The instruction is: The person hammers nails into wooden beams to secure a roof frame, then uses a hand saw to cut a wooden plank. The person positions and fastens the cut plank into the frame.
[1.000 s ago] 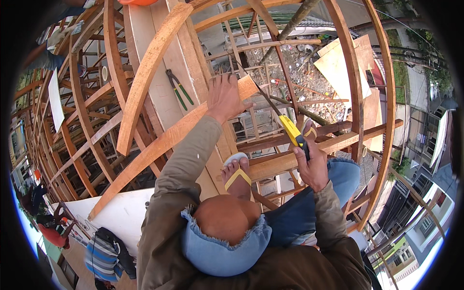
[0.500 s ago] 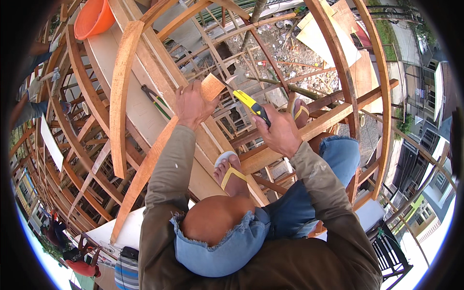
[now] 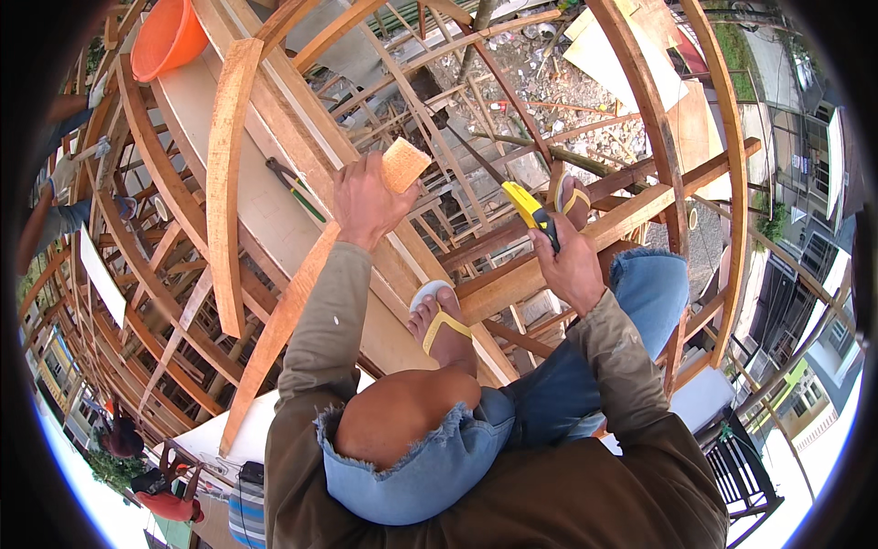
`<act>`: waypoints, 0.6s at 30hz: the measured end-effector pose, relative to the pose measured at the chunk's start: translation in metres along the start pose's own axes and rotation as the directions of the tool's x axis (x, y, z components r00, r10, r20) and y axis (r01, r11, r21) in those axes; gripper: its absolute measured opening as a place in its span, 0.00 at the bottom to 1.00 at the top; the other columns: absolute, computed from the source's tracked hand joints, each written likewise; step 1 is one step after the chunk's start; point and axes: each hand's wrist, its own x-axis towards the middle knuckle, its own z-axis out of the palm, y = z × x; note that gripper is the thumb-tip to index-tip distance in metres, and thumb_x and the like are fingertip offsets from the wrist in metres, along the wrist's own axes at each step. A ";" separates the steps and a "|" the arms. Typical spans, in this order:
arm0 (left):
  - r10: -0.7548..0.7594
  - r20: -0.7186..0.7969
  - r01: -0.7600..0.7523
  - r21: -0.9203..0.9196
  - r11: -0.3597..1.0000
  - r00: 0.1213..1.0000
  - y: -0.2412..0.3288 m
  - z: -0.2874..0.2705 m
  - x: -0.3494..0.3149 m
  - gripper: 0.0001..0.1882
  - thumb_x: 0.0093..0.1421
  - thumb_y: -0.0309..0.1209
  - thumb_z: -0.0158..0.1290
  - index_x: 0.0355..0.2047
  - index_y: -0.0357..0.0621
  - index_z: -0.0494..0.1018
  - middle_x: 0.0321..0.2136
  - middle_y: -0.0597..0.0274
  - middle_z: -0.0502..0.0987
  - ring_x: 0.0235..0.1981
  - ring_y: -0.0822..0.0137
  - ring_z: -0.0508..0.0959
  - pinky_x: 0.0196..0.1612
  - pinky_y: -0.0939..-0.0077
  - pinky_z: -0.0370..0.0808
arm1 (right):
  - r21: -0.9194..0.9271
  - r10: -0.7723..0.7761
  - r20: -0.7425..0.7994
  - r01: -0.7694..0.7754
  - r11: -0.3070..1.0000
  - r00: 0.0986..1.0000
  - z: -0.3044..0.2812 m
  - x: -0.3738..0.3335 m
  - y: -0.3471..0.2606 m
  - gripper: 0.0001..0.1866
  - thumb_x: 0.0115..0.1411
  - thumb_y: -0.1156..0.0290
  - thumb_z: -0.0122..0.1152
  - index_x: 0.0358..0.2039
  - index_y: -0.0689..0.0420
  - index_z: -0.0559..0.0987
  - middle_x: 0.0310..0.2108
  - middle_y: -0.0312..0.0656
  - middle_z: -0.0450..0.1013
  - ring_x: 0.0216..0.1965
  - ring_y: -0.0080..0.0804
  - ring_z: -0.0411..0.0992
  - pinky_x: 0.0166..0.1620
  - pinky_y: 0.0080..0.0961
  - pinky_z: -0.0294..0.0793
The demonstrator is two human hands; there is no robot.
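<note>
My left hand (image 3: 370,201) is closed around the upper end of a long curved wooden plank (image 3: 283,334), whose squared end pokes out past my fingers. The rest of the plank slants down beside my left forearm. In my right hand (image 3: 573,265) is a handsaw (image 3: 528,206) with a yellow and black handle. Its narrow dark blade, seen nearly edge-on, points up and left, apart from the plank's end. Left of my left hand, pliers (image 3: 294,189) with green grips lie on a pale board.
Another curved wooden piece (image 3: 230,183) stands to the left, near an orange bucket (image 3: 171,41). My sandalled feet rest on beams (image 3: 604,233) above an open frame, with rubble-strewn ground (image 3: 558,101) below. Curved ribs (image 3: 645,101) rise at right. Other people (image 3: 165,494) are at the left.
My right hand has moved right and slightly down with the handsaw, drawing the blade away from the plank's end. My left hand keeps its hold on the plank.
</note>
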 end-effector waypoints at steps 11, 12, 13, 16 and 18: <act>-0.031 0.074 0.037 -0.077 0.996 0.997 -0.013 -0.015 -0.050 0.34 0.44 0.47 0.68 0.47 0.38 0.75 0.45 0.48 0.79 0.54 0.52 0.74 0.64 0.46 0.61 | 0.112 -0.048 -0.132 0.063 0.992 0.990 -0.034 0.023 0.026 0.16 0.73 0.61 0.55 0.48 0.62 0.75 0.26 0.30 0.67 0.21 0.13 0.58 0.23 0.17 0.59; -0.041 0.066 0.044 -0.040 0.998 0.997 -0.018 -0.017 -0.056 0.35 0.44 0.47 0.69 0.47 0.38 0.75 0.48 0.48 0.78 0.57 0.50 0.72 0.65 0.45 0.60 | 0.061 -0.089 -0.091 0.095 0.994 0.992 -0.036 0.024 0.025 0.16 0.73 0.61 0.54 0.48 0.63 0.75 0.27 0.32 0.69 0.23 0.15 0.61 0.25 0.19 0.61; -0.057 0.060 0.058 -0.005 0.998 0.997 -0.024 -0.022 -0.071 0.35 0.43 0.47 0.70 0.48 0.38 0.75 0.51 0.48 0.76 0.60 0.49 0.70 0.66 0.44 0.59 | 0.010 -0.137 -0.046 0.138 0.990 0.990 -0.038 0.032 0.031 0.17 0.74 0.61 0.53 0.48 0.64 0.75 0.29 0.35 0.70 0.25 0.18 0.63 0.27 0.20 0.64; -0.052 0.046 0.053 -0.016 0.998 0.998 -0.035 -0.021 -0.104 0.38 0.42 0.47 0.71 0.50 0.40 0.74 0.61 0.47 0.67 0.67 0.44 0.61 0.69 0.41 0.54 | -0.116 -0.202 0.011 0.202 0.973 0.979 -0.042 0.058 0.050 0.18 0.74 0.62 0.51 0.49 0.68 0.74 0.34 0.43 0.72 0.35 0.29 0.69 0.38 0.28 0.70; -0.051 0.066 0.052 -0.013 0.999 0.997 -0.047 -0.019 -0.127 0.39 0.42 0.47 0.72 0.53 0.42 0.73 0.66 0.46 0.63 0.70 0.43 0.57 0.71 0.40 0.51 | -0.113 -0.230 0.044 0.234 0.966 0.972 -0.035 0.064 0.045 0.19 0.74 0.62 0.51 0.51 0.68 0.74 0.33 0.42 0.72 0.33 0.28 0.68 0.36 0.26 0.69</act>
